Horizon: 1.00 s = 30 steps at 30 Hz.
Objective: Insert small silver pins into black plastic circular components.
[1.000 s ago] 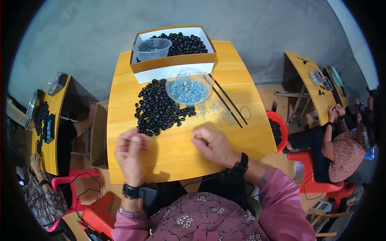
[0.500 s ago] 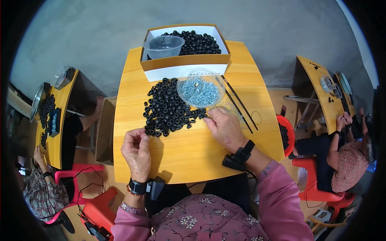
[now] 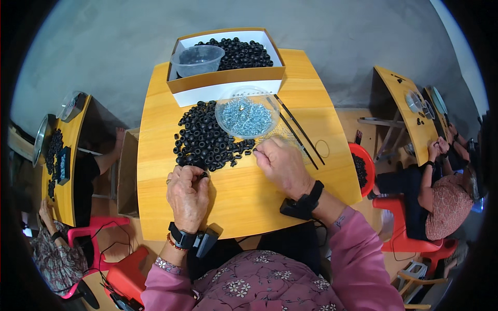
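Note:
My left hand [image 3: 189,194] is closed at the near edge of a heap of black beads [image 3: 203,132], a black bead [image 3: 204,175] showing at its fingertips. To the right, my right hand [image 3: 282,163] is closed in a pinch beside the small black pieces [image 3: 244,147] that trail off the heap. What sits between its fingertips is too small to make out. Just beyond that hand stands a clear round tub [image 3: 246,114] of pale blue beads. Two thin black rods [image 3: 298,129] lie side by side to its right.
A brown-rimmed white box [image 3: 228,85] at the table's far end holds more black beads and a clear empty bowl [image 3: 198,59]. A thin ring [image 3: 322,149] lies by the rods. A red basin [image 3: 360,168] stands beyond the right edge. People sit at tables on both sides.
My left hand has turned and shifted right along the heap's near edge, and a black bead now shows in its fingers. My right hand has drawn slightly away from the small pieces.

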{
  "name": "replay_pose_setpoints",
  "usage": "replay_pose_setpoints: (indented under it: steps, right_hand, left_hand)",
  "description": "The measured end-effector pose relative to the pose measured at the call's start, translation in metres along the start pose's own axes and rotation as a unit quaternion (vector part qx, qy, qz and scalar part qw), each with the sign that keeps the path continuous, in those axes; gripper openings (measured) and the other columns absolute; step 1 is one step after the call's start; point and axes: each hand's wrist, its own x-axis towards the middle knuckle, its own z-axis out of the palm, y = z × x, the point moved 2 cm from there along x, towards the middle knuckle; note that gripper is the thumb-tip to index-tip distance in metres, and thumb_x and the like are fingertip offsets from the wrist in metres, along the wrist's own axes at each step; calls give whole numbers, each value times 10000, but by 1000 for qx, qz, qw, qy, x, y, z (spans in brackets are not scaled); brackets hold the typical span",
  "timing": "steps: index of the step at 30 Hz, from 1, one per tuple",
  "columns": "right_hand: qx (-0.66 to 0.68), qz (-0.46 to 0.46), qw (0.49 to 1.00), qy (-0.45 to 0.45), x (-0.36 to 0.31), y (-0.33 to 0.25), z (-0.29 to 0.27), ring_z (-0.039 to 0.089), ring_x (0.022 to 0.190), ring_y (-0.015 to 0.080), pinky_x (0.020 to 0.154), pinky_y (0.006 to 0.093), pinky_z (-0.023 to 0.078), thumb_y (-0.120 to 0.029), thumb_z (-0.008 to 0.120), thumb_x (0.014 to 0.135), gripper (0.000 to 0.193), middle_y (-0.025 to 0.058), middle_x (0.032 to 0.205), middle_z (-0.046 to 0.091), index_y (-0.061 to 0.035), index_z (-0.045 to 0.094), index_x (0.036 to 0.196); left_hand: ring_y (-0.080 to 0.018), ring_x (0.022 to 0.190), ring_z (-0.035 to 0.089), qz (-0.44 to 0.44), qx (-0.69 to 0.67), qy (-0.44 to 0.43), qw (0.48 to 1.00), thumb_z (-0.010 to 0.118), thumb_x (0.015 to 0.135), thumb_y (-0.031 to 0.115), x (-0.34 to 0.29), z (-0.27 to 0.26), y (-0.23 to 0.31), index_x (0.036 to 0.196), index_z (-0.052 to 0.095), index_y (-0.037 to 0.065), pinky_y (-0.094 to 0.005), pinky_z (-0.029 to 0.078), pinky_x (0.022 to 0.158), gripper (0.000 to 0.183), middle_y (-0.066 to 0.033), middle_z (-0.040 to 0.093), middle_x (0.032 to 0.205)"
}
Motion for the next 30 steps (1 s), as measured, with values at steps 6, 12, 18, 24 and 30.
replay_pose_setpoints:
  steps: [6, 12, 18, 24, 30]
  right_hand:
    - [-64, -135, 978, -143, -46, -30, -5, 626, 662, 341, 598, 435, 509, -79, 575, 859, 65, 136, 789, 549, -28, 537, 874]
    - [-29, -67, 985, -153, -56, -19, 4, 642, 717, 328, 618, 437, 525, -171, 643, 905, 158, 123, 860, 603, -37, 560, 923]
    - [19, -25, 990, -135, -56, -11, 11, 649, 810, 350, 663, 443, 526, -129, 645, 902, 131, 131, 894, 622, -35, 596, 980]
    - [62, 9, 998, 4, -32, 15, -2, 622, 874, 417, 759, 495, 507, -124, 621, 921, 137, 190, 963, 614, -17, 606, 1005]
    - [2, 14, 998, -59, -13, 13, 3, 622, 865, 413, 758, 494, 503, -83, 626, 891, 109, 195, 937, 611, 4, 611, 956]
  left_hand:
    - [-308, 823, 576, 10, -47, 13, 999, 699, 730, -57, -5, -3, -7, 891, 617, 47, -389, 458, 756, 208, -116, 577, 843]
    - [-240, 795, 560, 50, -80, 26, 995, 682, 777, -65, -14, -5, 18, 971, 565, 22, -329, 463, 736, 243, -92, 569, 884]
    - [-39, 769, 533, -134, -394, -184, 890, 677, 923, 14, -48, 19, 31, 1006, 581, 32, -200, 456, 694, 129, 19, 603, 891]
    - [-41, 766, 543, -123, -416, -121, 893, 674, 923, -3, -47, 28, 34, 1020, 598, 11, -201, 470, 709, 124, 18, 606, 879]
    - [-57, 798, 558, -162, -456, -127, 866, 692, 904, -8, -45, 26, 24, 1023, 607, 3, -214, 482, 755, 147, 6, 622, 907]
